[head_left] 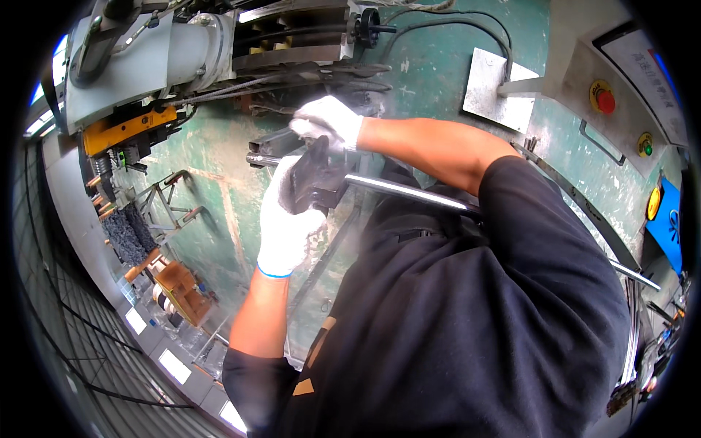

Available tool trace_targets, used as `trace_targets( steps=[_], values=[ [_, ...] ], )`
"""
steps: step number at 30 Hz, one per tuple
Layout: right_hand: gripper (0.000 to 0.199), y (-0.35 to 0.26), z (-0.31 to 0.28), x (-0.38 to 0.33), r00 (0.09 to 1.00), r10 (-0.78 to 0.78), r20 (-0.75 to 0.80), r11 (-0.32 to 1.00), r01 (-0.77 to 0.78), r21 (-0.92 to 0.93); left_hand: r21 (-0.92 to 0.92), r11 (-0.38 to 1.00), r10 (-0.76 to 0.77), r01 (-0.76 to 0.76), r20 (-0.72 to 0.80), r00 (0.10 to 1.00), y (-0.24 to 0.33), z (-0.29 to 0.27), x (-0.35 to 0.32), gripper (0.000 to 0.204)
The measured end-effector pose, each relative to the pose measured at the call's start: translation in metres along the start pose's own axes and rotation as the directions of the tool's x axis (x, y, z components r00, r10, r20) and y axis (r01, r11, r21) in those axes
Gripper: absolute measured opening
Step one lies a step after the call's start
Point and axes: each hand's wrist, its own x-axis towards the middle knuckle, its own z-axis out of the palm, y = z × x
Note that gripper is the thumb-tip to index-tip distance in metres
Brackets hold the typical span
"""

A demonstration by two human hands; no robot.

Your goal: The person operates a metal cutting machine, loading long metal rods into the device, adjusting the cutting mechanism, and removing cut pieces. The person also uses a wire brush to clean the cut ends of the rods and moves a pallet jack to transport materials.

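left fingers (312, 220) clamp a dark block (325, 188); right fingers (310, 113), i cannot tell; a pale label (651, 79) bears characters.

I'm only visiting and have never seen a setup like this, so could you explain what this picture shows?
There is no robot here, just a person at work. The picture comes from a wide fisheye camera on the person's head, looking down, so straight edges bend near the rim.

Both hands wear white gloves. The left hand holds a dark piece beside a shiny metal rod. The right hand is near the piece's upper end; I can't tell whether it grasps anything.

Below is a worn green floor with a pale metal plate on it. A large grey machine stands at upper left, and a control panel with a red button at upper right.
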Motion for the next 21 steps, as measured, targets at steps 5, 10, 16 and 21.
trace_targets(
  steps=[5,10,16,21],
  values=[
    [0.027,0.000,-0.017,0.004,0.988,-0.110,0.106,0.990,0.118,-0.072,0.016,0.997,-0.074,0.075,-0.081,0.994,0.010,0.006,0.000,0.094],
    [0.021,0.002,-0.027,-0.016,0.987,-0.055,0.150,0.986,0.077,-0.146,-0.022,1.000,0.013,-0.013,0.008,1.000,0.001,0.021,-0.002,0.092],
    [0.030,-0.002,-0.030,-0.015,0.990,-0.013,0.143,0.994,0.028,-0.103,0.016,0.999,0.038,-0.038,0.014,0.999,0.001,0.023,-0.003,0.091],
    [0.029,-0.007,-0.028,-0.016,0.984,0.030,0.175,0.996,-0.014,-0.090,-0.014,1.000,0.001,-0.001,0.007,1.000,0.005,0.021,-0.002,0.087]
  ],
)
